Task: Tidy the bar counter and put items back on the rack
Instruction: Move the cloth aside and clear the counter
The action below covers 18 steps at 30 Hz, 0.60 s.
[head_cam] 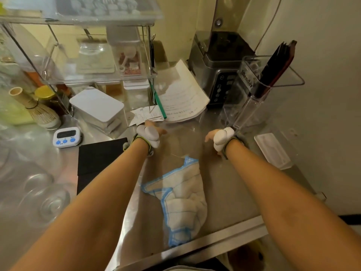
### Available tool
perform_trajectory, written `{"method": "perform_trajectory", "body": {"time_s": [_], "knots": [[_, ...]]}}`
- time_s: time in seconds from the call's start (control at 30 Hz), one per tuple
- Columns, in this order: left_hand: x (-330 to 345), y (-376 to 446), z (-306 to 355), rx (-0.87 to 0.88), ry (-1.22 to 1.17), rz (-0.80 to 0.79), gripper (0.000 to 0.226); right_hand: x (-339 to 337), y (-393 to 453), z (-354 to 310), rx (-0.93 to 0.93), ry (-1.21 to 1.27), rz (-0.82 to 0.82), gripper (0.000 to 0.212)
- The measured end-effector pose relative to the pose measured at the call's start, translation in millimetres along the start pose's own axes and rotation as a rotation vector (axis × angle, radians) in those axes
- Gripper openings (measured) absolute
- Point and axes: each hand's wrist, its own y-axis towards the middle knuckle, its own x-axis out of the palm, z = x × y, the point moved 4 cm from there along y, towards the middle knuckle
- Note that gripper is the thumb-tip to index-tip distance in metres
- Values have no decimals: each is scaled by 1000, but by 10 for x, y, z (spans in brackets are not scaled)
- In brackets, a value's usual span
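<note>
Both hands, left (pixel 149 133) and right (pixel 219 138), hover empty with fingers loosely curled over the steel counter (pixel 230 184); cloth (pixel 181 200) near its front edge, rack (pixel 82 55), timer (pixel 66 137), blender (pixel 220 69) behind.

White cloth (pixel 183 194), blue grid edging

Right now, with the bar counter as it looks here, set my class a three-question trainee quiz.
1. True or false: the left hand is holding the cloth.
2. What sits just left of the black mat: A timer, B blender jar, C notebook?
3. What word is printed on the clear jar?

Key: 1 false; both it and the right hand are empty. 2 A, the timer. 3 Blender.
</note>
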Motion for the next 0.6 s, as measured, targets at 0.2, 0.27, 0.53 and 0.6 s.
{"method": "perform_trajectory", "body": {"time_s": [0.2, 0.27, 0.53, 0.6], "knots": [[45, -18, -5, -15, 62, -83, 47, 65, -26, 32, 27, -5, -45, 40], [63, -20, -15, -15, 59, -86, 45, 91, -7, 63, 65, 27, -42, 40], [-19, -129, 193, 106, 7, -97, 12, -59, -134, -68, 40, 131, -17, 41], [-35, -134, 253, 153, -133, -84, 23, -84, -129, -85, 23, 146, -6, 41]]}}
